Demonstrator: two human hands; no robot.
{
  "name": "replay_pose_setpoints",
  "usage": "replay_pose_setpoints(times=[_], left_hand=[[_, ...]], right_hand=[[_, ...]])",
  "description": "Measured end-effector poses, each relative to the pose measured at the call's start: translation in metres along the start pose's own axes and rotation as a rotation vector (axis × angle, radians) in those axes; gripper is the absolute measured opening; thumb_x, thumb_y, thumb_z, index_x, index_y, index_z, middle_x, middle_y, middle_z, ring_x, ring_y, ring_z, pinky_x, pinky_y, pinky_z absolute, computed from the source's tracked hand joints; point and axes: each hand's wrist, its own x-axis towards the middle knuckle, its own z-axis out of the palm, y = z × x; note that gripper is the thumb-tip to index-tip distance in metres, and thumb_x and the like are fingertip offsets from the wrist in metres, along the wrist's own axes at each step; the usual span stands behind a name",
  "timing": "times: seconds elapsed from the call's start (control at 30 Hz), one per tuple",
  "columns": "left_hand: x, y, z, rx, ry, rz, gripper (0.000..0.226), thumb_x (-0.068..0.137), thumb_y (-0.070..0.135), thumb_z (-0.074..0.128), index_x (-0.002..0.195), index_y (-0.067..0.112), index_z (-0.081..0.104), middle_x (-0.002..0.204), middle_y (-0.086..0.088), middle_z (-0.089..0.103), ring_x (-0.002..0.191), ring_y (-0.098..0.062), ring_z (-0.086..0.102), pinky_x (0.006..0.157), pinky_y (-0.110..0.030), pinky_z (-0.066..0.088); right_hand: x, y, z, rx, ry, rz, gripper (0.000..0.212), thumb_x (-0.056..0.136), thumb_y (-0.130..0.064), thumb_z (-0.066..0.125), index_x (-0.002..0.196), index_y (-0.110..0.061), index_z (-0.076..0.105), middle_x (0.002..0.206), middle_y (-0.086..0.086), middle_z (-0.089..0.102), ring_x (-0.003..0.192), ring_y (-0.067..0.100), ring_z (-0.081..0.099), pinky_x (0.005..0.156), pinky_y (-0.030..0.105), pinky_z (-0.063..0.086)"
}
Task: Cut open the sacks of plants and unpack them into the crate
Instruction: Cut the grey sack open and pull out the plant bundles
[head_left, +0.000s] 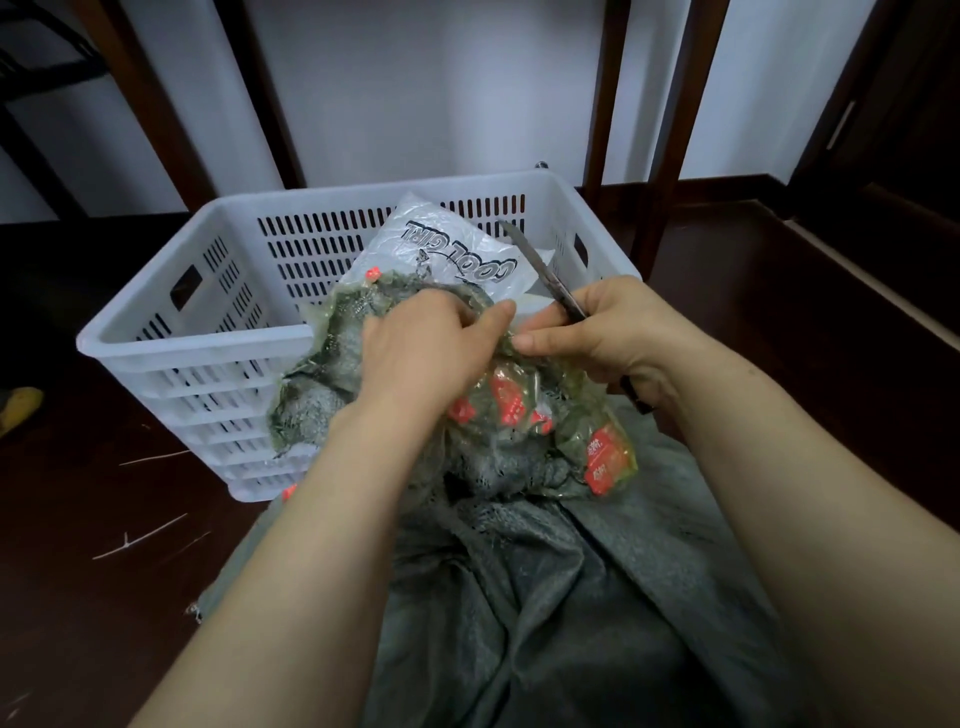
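Grey-green mesh sack (519, 597) lies slack nearest. Over it the left hand (421, 348) and right hand (608, 332) pinch the clear wrap of a plant bundle (332, 364), the right also clutching a knife (540, 270), blade up. Unwrapping, I'd judge; next comes tearing it and lifting it over the rim. Beyond, the white crate (171, 343) seems to hold a printed plastic bag (447, 244).

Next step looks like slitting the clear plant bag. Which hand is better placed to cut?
Right. The right hand grips the knife, its blade raised just beside the plant bag. The left hand pinches the bag's plastic, so it probably suits steadying.
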Motion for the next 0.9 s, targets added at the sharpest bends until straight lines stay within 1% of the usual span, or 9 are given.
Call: replay_pose_setpoints(times=[0.13,0.2,0.33,0.43,0.57,0.67,0.73,0.8,0.9], left_hand=[[-0.003,-0.014,0.011,-0.542,-0.074,-0.097,0.035,0.089,0.04,0.061,0.072,0.009,0.064,0.047,0.009,0.047,0.04,-0.007,0.038,0.05,-0.024,0.031],[-0.005,-0.016,0.012,-0.634,-0.08,-0.191,0.03,0.088,0.036,0.064,0.077,0.008,0.066,0.052,0.005,0.052,0.041,-0.008,0.038,0.05,-0.023,0.032],[0.0,-0.014,0.008,-0.842,-0.054,-0.335,0.025,0.085,0.035,0.068,0.081,0.01,0.07,0.075,-0.012,0.07,0.068,-0.027,0.059,0.075,-0.038,0.053],[0.002,-0.012,0.007,-0.906,-0.044,-0.393,0.026,0.083,0.03,0.071,0.086,0.005,0.071,0.088,-0.019,0.072,0.087,-0.038,0.066,0.091,-0.048,0.052],[0.002,-0.013,0.007,-0.948,-0.057,-0.416,0.019,0.083,0.024,0.07,0.076,0.007,0.068,0.067,-0.008,0.064,0.075,-0.028,0.052,0.075,-0.042,0.049],[0.001,-0.013,0.006,-0.964,-0.052,-0.415,0.023,0.083,0.024,0.07,0.077,0.003,0.068,0.076,-0.018,0.063,0.075,-0.028,0.05,0.073,-0.046,0.049],[0.001,-0.012,0.006,-0.953,-0.034,-0.392,0.026,0.084,0.025,0.069,0.084,-0.001,0.069,0.083,-0.022,0.064,0.075,-0.028,0.053,0.077,-0.051,0.052],[0.001,-0.012,0.008,-0.926,-0.005,-0.348,0.023,0.085,0.026,0.068,0.076,0.005,0.068,0.079,-0.019,0.062,0.069,-0.025,0.053,0.067,-0.035,0.053],[0.003,-0.015,0.013,-0.816,0.047,-0.272,0.034,0.086,0.03,0.067,0.056,0.017,0.06,0.053,-0.001,0.051,0.045,-0.013,0.041,0.045,-0.018,0.036]], right_hand=[[0.002,0.0,-0.008,-0.01,0.048,-0.013,0.022,0.084,-0.027,0.069,0.086,-0.005,0.066,0.069,0.004,0.067,0.035,0.005,0.029,0.034,0.015,0.021],[-0.001,-0.008,-0.014,-0.038,0.093,-0.022,0.029,0.096,-0.035,0.052,0.084,-0.01,0.06,0.088,0.01,0.065,0.032,0.005,0.028,0.033,0.013,0.019],[-0.017,-0.029,-0.029,-0.353,-0.013,-0.013,0.027,0.1,-0.036,0.041,0.09,-0.015,0.055,0.071,0.005,0.053,0.035,0.008,0.031,0.034,0.013,0.021],[-0.029,-0.04,-0.032,-0.582,-0.12,0.03,0.023,0.1,-0.029,0.042,0.089,-0.015,0.058,0.062,0.004,0.05,0.035,0.008,0.034,0.035,0.015,0.023],[-0.036,-0.049,-0.022,-0.793,-0.149,0.041,0.024,0.094,-0.017,0.048,0.08,-0.014,0.067,0.061,0.006,0.051,0.042,0.016,0.039,0.042,0.023,0.032],[-0.037,-0.053,-0.013,-1.022,-0.079,-0.094,0.023,0.092,-0.021,0.053,0.079,-0.018,0.072,0.072,0.007,0.065,0.065,0.025,0.06,0.064,0.037,0.052],[-0.038,-0.053,-0.005,-1.071,-0.049,-0.129,0.024,0.092,-0.019,0.051,0.086,-0.013,0.073,0.084,0.012,0.069,0.082,0.028,0.065,0.075,0.039,0.053],[-0.037,-0.051,0.002,-1.117,-0.027,-0.125,0.026,0.092,-0.018,0.047,0.096,-0.006,0.07,0.096,0.015,0.068,0.093,0.032,0.063,0.08,0.041,0.052],[-0.036,-0.048,0.009,-1.174,-0.022,-0.112,0.023,0.094,-0.019,0.046,0.095,-0.01,0.067,0.095,0.008,0.065,0.091,0.028,0.062,0.081,0.039,0.052]])
